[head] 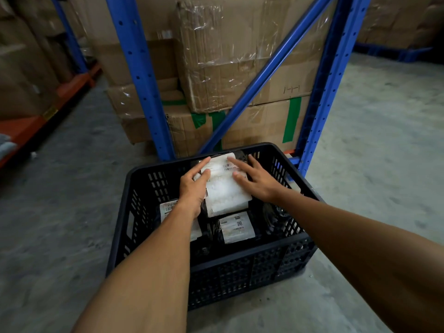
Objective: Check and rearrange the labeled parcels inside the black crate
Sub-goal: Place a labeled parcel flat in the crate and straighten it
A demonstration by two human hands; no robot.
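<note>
Three white-labeled parcels [225, 188] in black crate [134, 212]

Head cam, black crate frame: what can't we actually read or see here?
- Print on the white-labelled top parcel: blurred, partly under the left hand and right hand.
- Near-left labelled parcel: mostly hidden by the left forearm.
- Near-centre label: text too small.
- Black plastic crate floor: covered by parcels.

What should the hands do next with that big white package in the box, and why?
Probably lift the white parcel a little. Both the left hand and right hand already rest open on its two sides, and it lies on top, covering parcels below in the black crate.
</note>
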